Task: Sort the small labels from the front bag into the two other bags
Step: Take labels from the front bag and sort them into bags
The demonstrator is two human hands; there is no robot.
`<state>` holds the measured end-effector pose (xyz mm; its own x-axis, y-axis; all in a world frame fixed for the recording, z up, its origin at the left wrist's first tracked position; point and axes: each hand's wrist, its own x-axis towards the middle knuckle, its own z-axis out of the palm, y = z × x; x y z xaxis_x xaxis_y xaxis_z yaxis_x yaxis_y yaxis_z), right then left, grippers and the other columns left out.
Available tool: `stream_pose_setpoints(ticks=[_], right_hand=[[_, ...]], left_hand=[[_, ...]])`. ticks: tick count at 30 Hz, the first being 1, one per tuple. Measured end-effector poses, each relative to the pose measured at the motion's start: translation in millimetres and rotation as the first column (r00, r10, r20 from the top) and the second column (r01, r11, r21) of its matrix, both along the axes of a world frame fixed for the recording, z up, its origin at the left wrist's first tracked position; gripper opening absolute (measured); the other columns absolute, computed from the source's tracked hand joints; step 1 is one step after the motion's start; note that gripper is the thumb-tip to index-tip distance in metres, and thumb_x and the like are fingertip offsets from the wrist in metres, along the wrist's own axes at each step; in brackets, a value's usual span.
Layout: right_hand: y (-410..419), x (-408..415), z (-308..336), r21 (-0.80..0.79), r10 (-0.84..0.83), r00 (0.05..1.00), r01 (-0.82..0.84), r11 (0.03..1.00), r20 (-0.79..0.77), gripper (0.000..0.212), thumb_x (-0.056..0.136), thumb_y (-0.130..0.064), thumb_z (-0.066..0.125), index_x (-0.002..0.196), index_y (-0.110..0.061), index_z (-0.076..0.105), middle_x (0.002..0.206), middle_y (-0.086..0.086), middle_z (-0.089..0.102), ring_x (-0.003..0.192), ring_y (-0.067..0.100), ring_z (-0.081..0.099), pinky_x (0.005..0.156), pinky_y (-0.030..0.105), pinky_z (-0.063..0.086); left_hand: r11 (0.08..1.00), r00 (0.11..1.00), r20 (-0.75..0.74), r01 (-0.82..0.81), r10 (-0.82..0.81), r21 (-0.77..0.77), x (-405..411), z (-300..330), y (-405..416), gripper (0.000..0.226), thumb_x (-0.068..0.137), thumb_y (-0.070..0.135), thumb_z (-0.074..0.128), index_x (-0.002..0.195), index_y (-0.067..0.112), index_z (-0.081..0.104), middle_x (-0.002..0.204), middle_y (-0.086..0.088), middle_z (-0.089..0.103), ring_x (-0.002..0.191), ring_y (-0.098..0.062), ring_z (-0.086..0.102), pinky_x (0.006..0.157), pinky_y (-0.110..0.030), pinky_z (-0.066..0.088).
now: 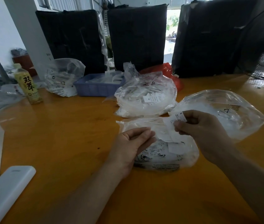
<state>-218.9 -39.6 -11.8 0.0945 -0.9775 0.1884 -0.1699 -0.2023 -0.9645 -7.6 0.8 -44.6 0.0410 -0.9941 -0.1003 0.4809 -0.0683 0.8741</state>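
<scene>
A tea bottle [28,84], blue tray [95,88], perhaps a fan [263,62].

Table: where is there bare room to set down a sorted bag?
Bare wood lies left of the front bag, between the bottle and the white remote-like object. More lies nearest the camera, between the forearms. The right side is crowded by the full bag and the emptier bag.

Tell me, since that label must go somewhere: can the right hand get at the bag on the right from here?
Probably yes. The right hand, pinching a label, hovers right beside the right bag, and nothing lies between them. Whether the bag's mouth is open, I cannot tell.
</scene>
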Motion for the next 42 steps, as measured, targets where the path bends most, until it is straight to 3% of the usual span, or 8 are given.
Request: stream_pose_setpoints(ticks=[3,7,10,15,18,25,38,42], right_hand=[[1.8,1.5,-1.1,-0.043,-0.017,0.999,0.015,0.999,-0.032,0.007,0.089,-0.029,0.074,0.09,-0.023,0.079,0.088,0.004,0.076,0.087,0.026,0.069,0.081,0.043,0.056],[6.2,9.5,3.3,-0.126,0.044,0.999,-0.042,0.991,0.015,0.011,0.1,-0.019,0.061,0.096,-0.016,0.07,0.092,0.0,0.075,0.084,0.017,0.076,0.079,0.032,0.061],[9.8,11.4,2.7,-0.284,-0.013,0.97,-0.058,0.957,-0.242,0.017,0.102,-0.016,0.058,0.101,-0.027,0.071,0.095,-0.01,0.07,0.075,0.003,0.073,0.063,0.011,0.052],[16.0,13.4,4.2,-0.491,-0.172,0.893,-0.061,0.869,-0.416,0.029,0.095,-0.014,0.069,0.121,-0.027,0.07,0.095,-0.028,0.061,0.087,-0.019,0.058,0.075,-0.001,0.042],[16.5,14.1,4.5,-0.548,-0.191,0.869,-0.106,0.83,-0.457,0.022,0.092,-0.013,0.072,0.113,-0.021,0.073,0.098,-0.018,0.067,0.089,-0.024,0.054,0.077,-0.003,0.039],[18.9,14.9,5.6,-0.606,-0.199,0.871,-0.133,0.785,-0.449,0.017,0.092,-0.008,0.072,0.106,-0.017,0.075,0.091,-0.03,0.056,0.085,-0.021,0.055,0.074,-0.002,0.039],[14.0,13.3,-1.1,-0.578,-0.176,0.811,-0.227,0.784,-0.558,0.018,0.098,-0.012,0.064,0.11,-0.02,0.074,0.101,-0.014,0.064,0.082,0.0,0.058,0.073,0.018,0.05],[14.0,13.7,-1.6,-0.526,-0.124,0.789,-0.274,0.805,-0.602,0.024,0.1,-0.015,0.06,0.116,-0.026,0.074,0.103,-0.021,0.063,0.088,-0.003,0.058,0.078,0.012,0.049]], left_hand=[[1.0,1.0,-0.016,0.024,-0.024,-0.005,0.6,0.7,1.1,0.023,0.071,0.01,0.083,0.094,0.008,0.084,0.111,-0.02,0.078,0.105,-0.029,0.077,0.08,-0.023,0.062],[0.999,0.999,0.018,0.044,-0.043,-0.013,-1.1,1.7,1.8,0.033,0.064,0.017,0.089,0.096,0.009,0.084,0.112,-0.019,0.078,0.106,-0.029,0.077,0.083,-0.023,0.062],[0.998,0.997,0.071,0.045,-0.042,-0.038,-3.3,2.6,3.1,0.047,0.054,0.028,0.093,0.098,0.012,0.084,0.112,-0.016,0.079,0.107,-0.027,0.077,0.084,-0.022,0.061],[0.998,0.991,0.131,0.029,-0.022,-0.053,-5.1,2.1,4.1,0.046,0.053,0.032,0.093,0.095,0.017,0.085,0.108,-0.015,0.08,0.106,-0.025,0.077,0.084,-0.021,0.061],[0.997,0.985,0.173,0.034,-0.022,-0.067,-6.2,1.6,5.3,0.045,0.054,0.034,0.093,0.095,0.018,0.086,0.108,-0.014,0.08,0.106,-0.025,0.077,0.085,-0.022,0.06],[0.996,0.983,0.183,0.05,-0.035,-0.076,-5.2,0.5,5.8,0.038,0.069,0.022,0.088,0.105,0.011,0.082,0.11,-0.015,0.08,0.107,-0.026,0.077,0.084,-0.021,0.06],[0.996,0.978,0.208,0.049,-0.031,-0.081,-4.0,-1.5,4.3,0.037,0.068,0.027,0.091,0.102,0.016,0.084,0.11,-0.012,0.08,0.107,-0.025,0.077,0.086,-0.023,0.061],[0.996,0.974,0.225,0.047,-0.03,-0.07,-3.7,-1.3,5.8,0.026,0.078,0.02,0.084,0.104,0.014,0.083,0.105,-0.014,0.081,0.101,-0.025,0.078,0.083,-0.024,0.061]])
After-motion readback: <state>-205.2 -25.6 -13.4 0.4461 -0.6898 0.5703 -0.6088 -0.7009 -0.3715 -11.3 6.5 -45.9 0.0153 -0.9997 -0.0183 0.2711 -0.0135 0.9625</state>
